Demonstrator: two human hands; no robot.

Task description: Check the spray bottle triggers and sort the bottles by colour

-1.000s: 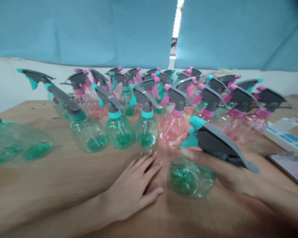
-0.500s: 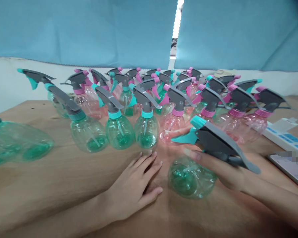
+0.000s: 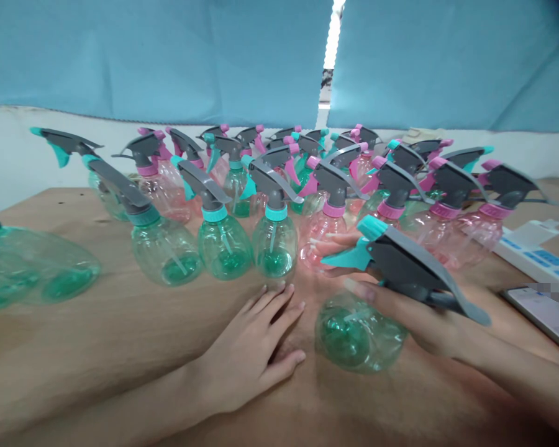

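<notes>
Head view: a blue curtain (image 3: 168, 56) fills the upper part, above a strip of white wall (image 3: 13, 155) and the wooden desk (image 3: 135, 329). Toward the desk's far edge stands a crowd of spray bottles with grey heads. Its front line has three green bottles (image 3: 226, 248) on the left and several pink bottles (image 3: 479, 239) on the right, the latter reaching toward the desk's right edge. Another green-tinted bottle (image 3: 41, 261), cut off by the frame, sits apart on the desk's left side.

The held spray bottle (image 3: 363, 338), green with a grey head, is tilted over the near right part of the desk, ahead of the pink ones; whether its base touches the wood cannot be told. The right hand (image 3: 423, 323) is closed around its neck, thumb on the near side. The left hand (image 3: 254, 338) lies palm down at the near middle of the desk, fingers loosely spread, gripping nothing. By the right edge are a white-and-blue power strip (image 3: 535, 257) and, nearer, a phone (image 3: 535, 304). Smallest is the held bottle's teal trigger (image 3: 351, 256), with fingertips showing just beside it; whether they press it is unclear
</notes>
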